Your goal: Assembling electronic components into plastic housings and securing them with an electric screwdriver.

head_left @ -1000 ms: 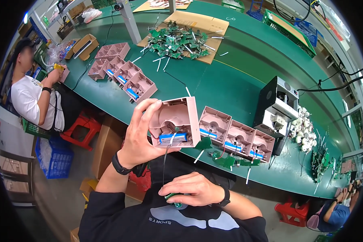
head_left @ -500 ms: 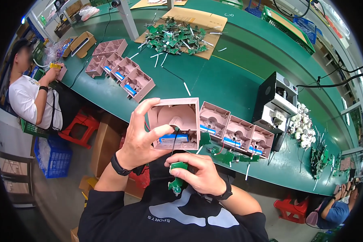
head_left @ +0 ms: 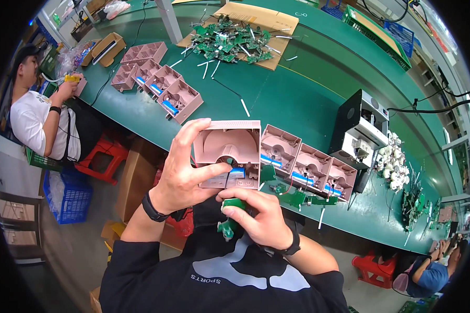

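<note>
Both hands gripping: left hand holding a pink housing, right hand holding a green circuit board.
Housing is sitting above the person's lap at the near bench edge, open side facing the wearer; left fingers are clamping its left wall, thumb reaching inside beside a blue cell. Right thumb and forefinger are pinching the board just below the housing; a dark wire is running down from the housing toward that hand. To the right, three similar housings are standing in a row on the green bench, loose boards lying along their near side. Farther back, a heap of boards is resting on cardboard; a black-and-white machine is standing at right.
</note>
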The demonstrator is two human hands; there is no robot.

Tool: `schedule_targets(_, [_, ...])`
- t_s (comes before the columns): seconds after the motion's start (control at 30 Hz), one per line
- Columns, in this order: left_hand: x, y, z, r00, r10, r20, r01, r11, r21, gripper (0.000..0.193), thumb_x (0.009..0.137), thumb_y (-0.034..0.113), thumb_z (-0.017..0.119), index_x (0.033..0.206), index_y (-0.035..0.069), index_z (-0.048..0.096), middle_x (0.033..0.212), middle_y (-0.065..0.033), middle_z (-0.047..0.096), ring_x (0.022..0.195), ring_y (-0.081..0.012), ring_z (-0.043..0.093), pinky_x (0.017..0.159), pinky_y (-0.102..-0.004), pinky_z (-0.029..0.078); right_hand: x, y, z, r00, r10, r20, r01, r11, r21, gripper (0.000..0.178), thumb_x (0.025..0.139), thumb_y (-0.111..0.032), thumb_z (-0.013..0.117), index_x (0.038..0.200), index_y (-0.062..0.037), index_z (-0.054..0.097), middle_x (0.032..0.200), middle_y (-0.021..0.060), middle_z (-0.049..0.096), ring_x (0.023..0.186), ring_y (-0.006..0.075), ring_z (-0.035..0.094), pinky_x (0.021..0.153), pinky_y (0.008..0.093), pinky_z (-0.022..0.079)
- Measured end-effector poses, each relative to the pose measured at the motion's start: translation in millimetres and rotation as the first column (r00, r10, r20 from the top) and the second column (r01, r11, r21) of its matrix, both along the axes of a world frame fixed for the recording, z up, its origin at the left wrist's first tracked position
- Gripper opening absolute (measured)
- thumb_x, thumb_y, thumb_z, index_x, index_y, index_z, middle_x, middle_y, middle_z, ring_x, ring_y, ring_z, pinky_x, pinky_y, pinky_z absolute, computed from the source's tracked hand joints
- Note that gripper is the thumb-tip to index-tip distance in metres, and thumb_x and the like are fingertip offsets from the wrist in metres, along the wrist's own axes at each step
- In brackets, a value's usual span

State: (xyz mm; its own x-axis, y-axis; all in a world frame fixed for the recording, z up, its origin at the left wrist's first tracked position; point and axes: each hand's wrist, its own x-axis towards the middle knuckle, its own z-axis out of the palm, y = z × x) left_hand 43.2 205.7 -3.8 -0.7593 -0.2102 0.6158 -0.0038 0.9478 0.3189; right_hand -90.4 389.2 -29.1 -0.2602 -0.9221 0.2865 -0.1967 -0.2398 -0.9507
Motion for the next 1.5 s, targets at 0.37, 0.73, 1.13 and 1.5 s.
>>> schedule_targets(0.37, [19, -2, 11, 0.998, -0.042, -0.043, 0.048, 0.987, 0.156, 0.048, 0.051, 0.011, 0.093, 0.097, 0.018, 0.083, 0.156, -0.0267, 0.038, 0.143, -0.0469, 0.046, 0.116, -0.0535, 0.042, -16, 8, -9, 0.86, -0.474, 0.189, 0.464, 0.881, 0.098, 0.05, 0.091, 0.002, 0.072, 0.139, 0.0039, 0.057, 0.107, 0.0191, 0.073, 0.094, 0.0291, 0.075, 0.083, 0.0343, 0.061])
schedule_targets(0.73, [24, -8, -7, 0.982, -0.183, 0.034, 0.162, 0.931, 0.328, 0.045, 0.055, 0.013, 0.096, 0.097, 0.018, 0.083, 0.158, -0.0273, 0.037, 0.144, -0.0464, 0.045, 0.117, -0.0513, 0.041, 0, -11, -44, 0.98, -0.139, -0.139, 0.138, 0.99, -0.019, 0.02, 0.092, 0.004, 0.068, 0.11, -0.0025, 0.075, 0.097, 0.0167, 0.073, 0.091, 0.0291, 0.075, 0.077, 0.0389, 0.06])
schedule_targets(1.13, [-14, -86, -62, 0.945, -0.208, 0.254, 0.15, 0.962, 0.228, 0.039, 0.066, 0.025, 0.097, 0.099, 0.015, 0.079, 0.16, -0.0214, 0.041, 0.145, -0.043, 0.046, 0.117, -0.0476, 0.041, 14, -54, -74, 0.556, -0.071, -0.828, 0.341, 0.928, 0.149, 0.025, 0.103, -0.021, 0.064, 0.085, -0.0044, 0.057, 0.07, 0.012, 0.068, 0.059, 0.0316, 0.071, 0.052, 0.043, 0.056])
schedule_targets(1.5, [-77, -101, -81, 0.875, -0.383, 0.297, 0.295, 0.907, 0.301, 0.038, 0.067, 0.024, 0.096, 0.099, 0.012, 0.079, 0.161, -0.022, 0.04, 0.148, -0.0424, 0.043, 0.121, -0.0467, 0.038, -1, -52, -71, 0.424, -0.077, -0.903, 0.46, 0.876, 0.142, 0.031, 0.105, -0.026, 0.06, 0.082, -0.0073, 0.055, 0.066, 0.0097, 0.067, 0.057, 0.0263, 0.071, 0.05, 0.0377, 0.055])
